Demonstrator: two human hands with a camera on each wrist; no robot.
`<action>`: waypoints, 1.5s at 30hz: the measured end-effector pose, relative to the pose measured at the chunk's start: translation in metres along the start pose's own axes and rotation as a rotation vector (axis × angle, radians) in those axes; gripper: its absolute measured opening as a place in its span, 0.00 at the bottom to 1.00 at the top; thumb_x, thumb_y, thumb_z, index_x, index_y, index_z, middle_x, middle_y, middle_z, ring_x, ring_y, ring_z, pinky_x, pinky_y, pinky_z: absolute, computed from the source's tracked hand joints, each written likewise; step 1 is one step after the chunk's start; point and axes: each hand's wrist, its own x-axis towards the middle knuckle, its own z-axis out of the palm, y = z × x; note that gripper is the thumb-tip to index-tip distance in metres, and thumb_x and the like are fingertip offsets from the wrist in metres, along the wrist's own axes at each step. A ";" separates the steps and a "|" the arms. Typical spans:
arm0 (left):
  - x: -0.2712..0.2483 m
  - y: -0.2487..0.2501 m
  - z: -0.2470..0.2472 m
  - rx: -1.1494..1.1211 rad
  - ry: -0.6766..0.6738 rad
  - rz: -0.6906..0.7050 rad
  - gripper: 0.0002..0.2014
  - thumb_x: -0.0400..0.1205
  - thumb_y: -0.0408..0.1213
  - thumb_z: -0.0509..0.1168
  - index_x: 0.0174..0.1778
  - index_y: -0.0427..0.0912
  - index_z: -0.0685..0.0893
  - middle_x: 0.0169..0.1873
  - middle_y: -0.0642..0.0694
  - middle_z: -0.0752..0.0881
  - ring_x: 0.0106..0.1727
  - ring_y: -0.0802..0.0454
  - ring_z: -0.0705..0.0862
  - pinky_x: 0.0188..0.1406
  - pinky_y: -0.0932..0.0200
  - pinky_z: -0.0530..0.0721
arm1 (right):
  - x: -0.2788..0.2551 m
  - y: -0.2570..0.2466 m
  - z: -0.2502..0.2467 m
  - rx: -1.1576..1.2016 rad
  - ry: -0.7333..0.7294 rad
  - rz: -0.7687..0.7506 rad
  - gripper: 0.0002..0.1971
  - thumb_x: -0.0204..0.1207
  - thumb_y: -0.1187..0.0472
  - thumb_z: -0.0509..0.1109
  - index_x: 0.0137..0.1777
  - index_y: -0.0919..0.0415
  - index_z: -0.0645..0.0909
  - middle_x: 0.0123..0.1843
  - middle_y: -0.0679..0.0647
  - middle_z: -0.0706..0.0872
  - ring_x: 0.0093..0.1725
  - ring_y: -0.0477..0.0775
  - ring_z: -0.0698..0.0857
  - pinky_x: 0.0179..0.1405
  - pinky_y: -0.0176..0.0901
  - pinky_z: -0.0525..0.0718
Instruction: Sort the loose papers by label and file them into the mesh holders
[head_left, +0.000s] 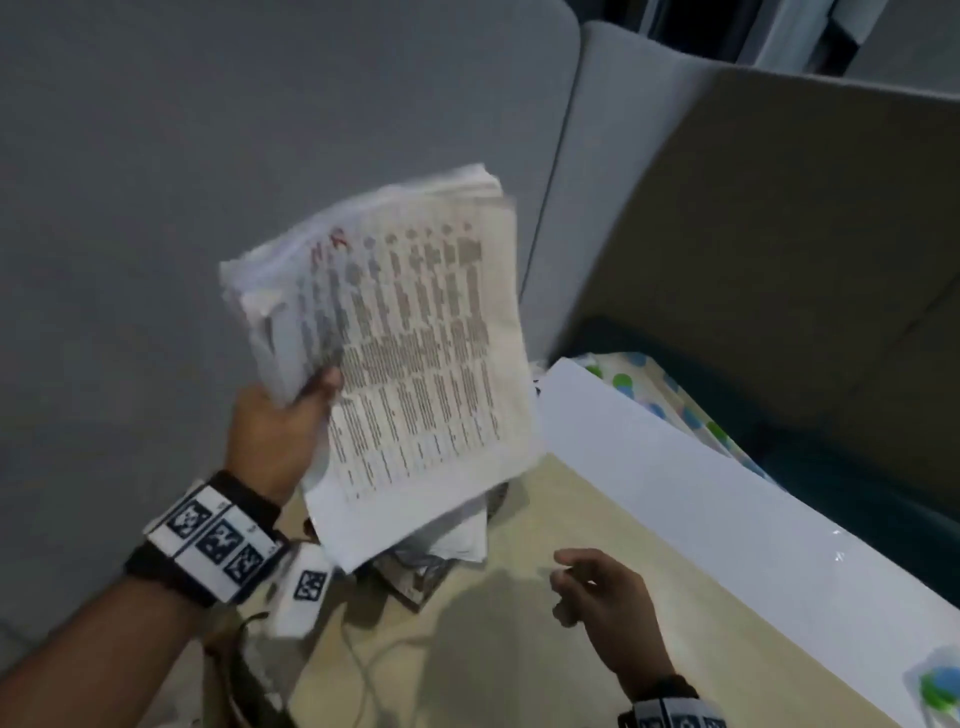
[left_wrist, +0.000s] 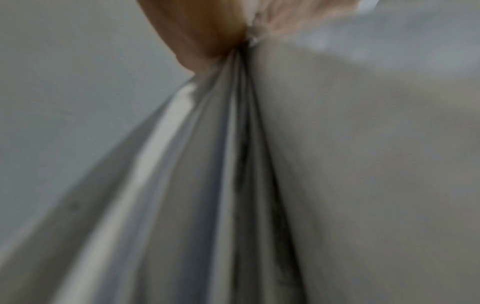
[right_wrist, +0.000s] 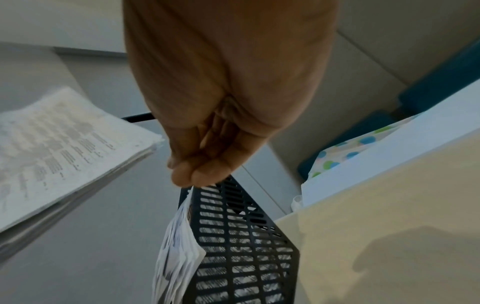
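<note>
My left hand (head_left: 311, 400) grips a thick stack of printed papers (head_left: 415, 338) by its lower left edge and holds it up, tilted, over the desk's left end. The left wrist view is blurred: the thumb (left_wrist: 202, 30) presses on the fanned sheets (left_wrist: 337, 164). Below that stack stands a black mesh holder (right_wrist: 246, 246) with papers (right_wrist: 179, 246) filed in it; in the head view the holder (head_left: 415, 577) is mostly hidden. My right hand (head_left: 563, 571) hovers to the holder's right, over the desk, fingers loosely curled, holding nothing that I can see.
A beige desk (head_left: 571, 519) has a long white board (head_left: 701, 493) along its right side, with a polka-dot sheet (head_left: 649, 384) beyond it. Grey partition panels (head_left: 260, 156) stand behind and to the left. A thin cable (head_left: 363, 670) lies at the near edge.
</note>
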 end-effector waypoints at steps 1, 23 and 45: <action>0.018 0.002 -0.007 -0.004 0.073 -0.001 0.11 0.76 0.39 0.73 0.27 0.52 0.83 0.24 0.62 0.85 0.28 0.74 0.80 0.38 0.64 0.79 | 0.010 -0.002 0.007 0.005 0.008 0.001 0.05 0.73 0.71 0.75 0.44 0.60 0.86 0.29 0.62 0.86 0.24 0.57 0.86 0.28 0.42 0.83; 0.061 -0.161 0.061 0.307 -0.125 -0.075 0.15 0.78 0.24 0.64 0.58 0.41 0.87 0.51 0.49 0.89 0.54 0.55 0.85 0.43 0.85 0.73 | 0.174 -0.048 0.056 -0.391 0.108 -0.032 0.32 0.77 0.48 0.71 0.78 0.47 0.64 0.79 0.47 0.70 0.74 0.51 0.73 0.71 0.48 0.75; 0.039 -0.181 0.020 0.296 -0.353 -0.142 0.60 0.51 0.52 0.85 0.78 0.57 0.60 0.78 0.51 0.66 0.76 0.50 0.67 0.72 0.48 0.70 | 0.162 -0.050 0.064 -0.429 -0.062 -0.049 0.31 0.80 0.54 0.68 0.80 0.44 0.61 0.75 0.44 0.71 0.50 0.42 0.85 0.50 0.32 0.76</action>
